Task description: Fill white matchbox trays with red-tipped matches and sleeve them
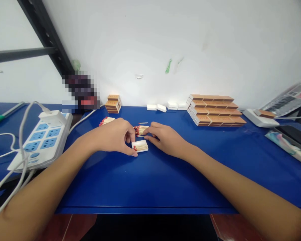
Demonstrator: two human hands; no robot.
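A small white matchbox tray [140,146] with a few red-tipped matches in it lies on the blue table [145,180]. My left hand [114,136] rests beside it, thumb tip touching the tray's left corner, fingers curled. My right hand [165,139] lies just right of the tray, its fingers pinched on a bundle of matches [140,130] behind the tray. One single match [142,123] lies farther back. Another loose pile of matches [106,121] sits behind my left hand.
A stack of brown matchbox sleeves [215,110] stands at the back right, a smaller stack [113,103] at the back left. White empty trays [163,107] line the wall. A white power strip [41,139] with cables lies at left, a phone [292,135] at right.
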